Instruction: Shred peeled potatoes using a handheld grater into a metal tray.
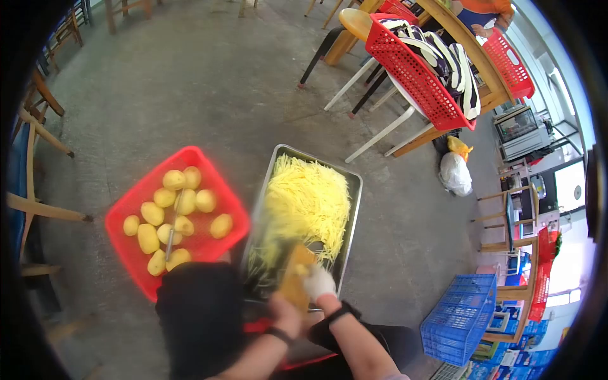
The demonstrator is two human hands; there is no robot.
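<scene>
A metal tray [356, 209] on the floor holds a heap of pale yellow potato shreds [310, 196]. Over its near end lies a yellow-brown grater board [296, 275], slanted and partly blurred. My left hand [286, 315], bare, grips the board's near left edge. On top of the board is my right hand [320, 283] in a white glove, its fingers closed round a small yellow piece of potato [302, 269]. Left of the tray, a red basket [136, 266] contains several peeled potatoes [148, 239] and a thin metal tool [171, 234] lying across them.
My dark-clad knee [199, 316] is beside the red basket. At the upper right, a red basket [411, 69] of striped eggplants rests on a chair by a wooden table; a person [484, 16] is behind. A blue crate [459, 316], white bag [455, 174] and wooden chairs surround the floor.
</scene>
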